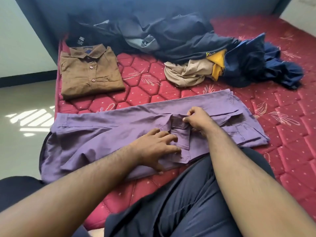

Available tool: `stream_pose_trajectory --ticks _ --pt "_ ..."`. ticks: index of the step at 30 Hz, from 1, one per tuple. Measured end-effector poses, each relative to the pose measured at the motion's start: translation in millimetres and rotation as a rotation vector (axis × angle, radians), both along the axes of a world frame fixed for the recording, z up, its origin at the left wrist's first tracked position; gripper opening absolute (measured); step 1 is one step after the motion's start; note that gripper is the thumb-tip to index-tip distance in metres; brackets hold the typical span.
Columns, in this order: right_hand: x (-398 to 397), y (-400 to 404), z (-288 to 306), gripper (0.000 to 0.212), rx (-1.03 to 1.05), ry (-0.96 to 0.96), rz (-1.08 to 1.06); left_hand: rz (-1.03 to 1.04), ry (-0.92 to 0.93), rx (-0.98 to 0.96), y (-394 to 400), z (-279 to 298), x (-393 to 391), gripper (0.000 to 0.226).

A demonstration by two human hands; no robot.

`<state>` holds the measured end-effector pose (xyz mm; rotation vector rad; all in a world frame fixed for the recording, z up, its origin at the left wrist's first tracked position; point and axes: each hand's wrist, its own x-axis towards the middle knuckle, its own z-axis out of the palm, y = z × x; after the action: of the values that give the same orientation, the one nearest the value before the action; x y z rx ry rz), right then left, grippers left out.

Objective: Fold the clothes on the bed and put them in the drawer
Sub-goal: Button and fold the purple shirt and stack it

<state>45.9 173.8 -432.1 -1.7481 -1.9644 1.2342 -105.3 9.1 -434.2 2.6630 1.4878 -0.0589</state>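
Lap: dark shorts (179, 202) covered the purple shirt's near edge.
Left hand (153, 144): fingers spread flat, pressing the purple shirt (95, 142) beside its cuff.
Right hand (198, 121): pinched the folded sleeve.
Bed (150, 93): red quilted mattress, cut off at right.
Brown shirt (90, 72): folded, far left.
Heap (188, 43): dark garments, tangled, individually indistinct.

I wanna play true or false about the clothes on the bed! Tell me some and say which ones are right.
1. The brown shirt is already folded. True.
2. The right hand rests flat on the bed. False: it pinches the purple shirt at the collar.
3. The left hand touches the purple shirt. True.
4. The purple shirt lies on top of the brown shirt. False: they lie apart on the red mattress.
5. A heap of unfolded clothes lies farther back. True.
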Motion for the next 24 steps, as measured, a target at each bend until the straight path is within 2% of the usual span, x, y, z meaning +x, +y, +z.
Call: stream_pose_trajectory --ticks 2,5,8,11,13,15,17,21,24 --pt "0 3 2 0.025 0.016 0.042 -0.026 -0.035 -0.038 0.041 0 -5 3 0.063" --pt "-4 5 7 0.027 -0.022 0.144 -0.008 0.023 -0.231 0.008 3 -9 4 0.037" --pt "-7 3 9 0.026 -0.052 0.198 0.042 0.154 -0.277 -0.099 5 -10 10 0.032" --pt "-3 2 9 0.023 -0.128 0.236 0.021 0.201 -0.32 -0.061 5 -15 22 0.034" --pt "0 2 11 0.02 -0.22 0.28 -0.024 0.342 -0.492 -0.045 7 -13 28 0.035" --pt "2 2 15 0.016 -0.287 0.314 -0.062 0.598 -0.762 -0.091 13 -7 33 0.029" --pt "2 1 17 0.018 -0.328 0.326 -0.075 0.825 -0.895 -0.165 22 -3 34 0.031" --pt "5 2 18 0.014 -0.387 0.34 -0.055 0.974 -0.876 -0.188 34 -6 34 0.03" --pt "12 2 18 0.025 -0.453 0.345 0.005 1.048 -0.927 -0.18 40 -10 39 0.032"
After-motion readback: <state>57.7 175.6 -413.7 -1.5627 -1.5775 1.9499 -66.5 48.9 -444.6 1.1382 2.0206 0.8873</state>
